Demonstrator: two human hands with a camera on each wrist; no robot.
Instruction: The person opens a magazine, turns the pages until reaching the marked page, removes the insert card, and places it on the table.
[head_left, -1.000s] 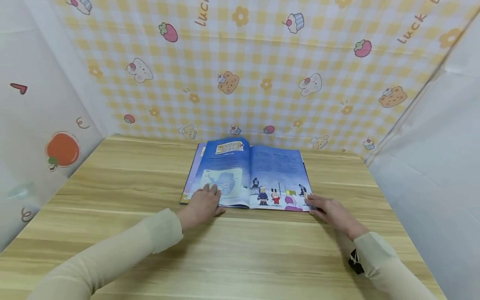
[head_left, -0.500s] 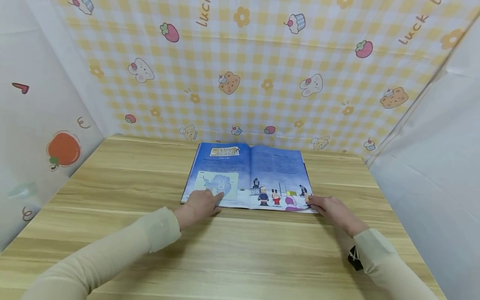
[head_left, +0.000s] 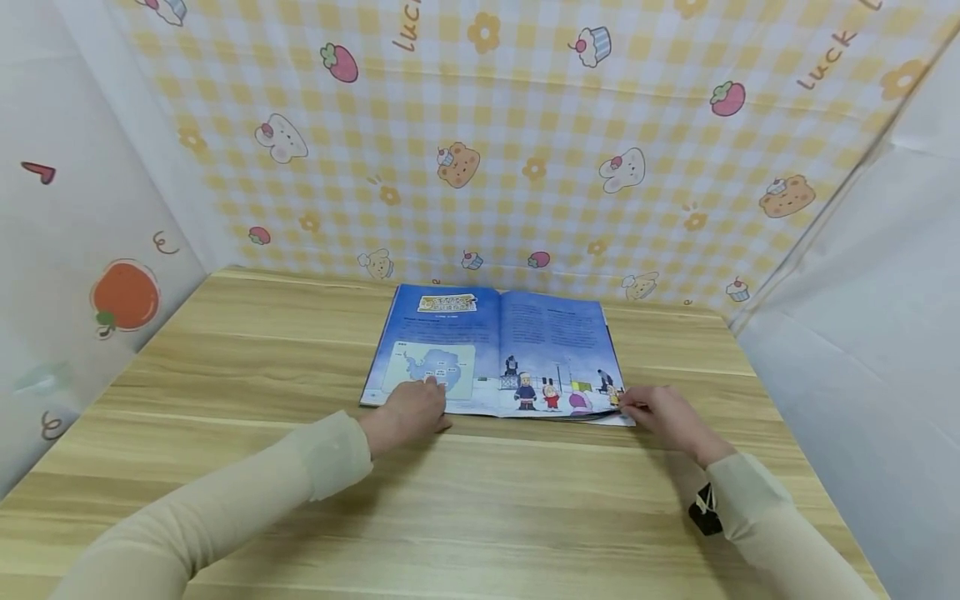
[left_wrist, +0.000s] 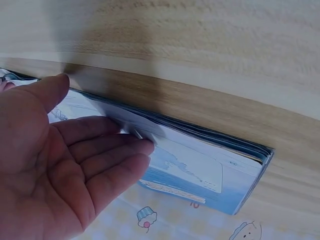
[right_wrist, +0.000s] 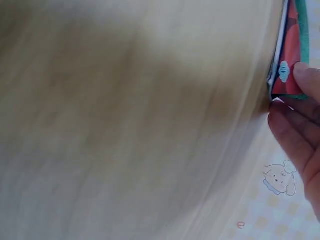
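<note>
An open picture book (head_left: 555, 333) lies on the table, with blue pages, a map on the left page and cartoon figures in snow on the right. On the lower left page, over the map's bottom edge, rests my left hand (head_left: 412, 408). Its fingers look relaxed and hold nothing in the left wrist view, where several page edges show. My right hand (head_left: 667, 417) pinches the lower right page corner between thumb and fingers, bending it up a little; a white page edge shows beneath. The right wrist view shows a red and green printed side (right_wrist: 291, 55) beside the thumb.
The wood-grain table (head_left: 480, 517) reaches back to a yellow checked cloth (head_left: 525, 208) hung behind the book. White sheets (head_left: 885, 275) stand at both sides. A small black object (head_left: 705, 510) hangs below the right sleeve.
The left page, bowed up with a purple page showing beneath one second ago, now lies flat. My left hand stays near the map. My right hand has lifted the right page's lower corner.
</note>
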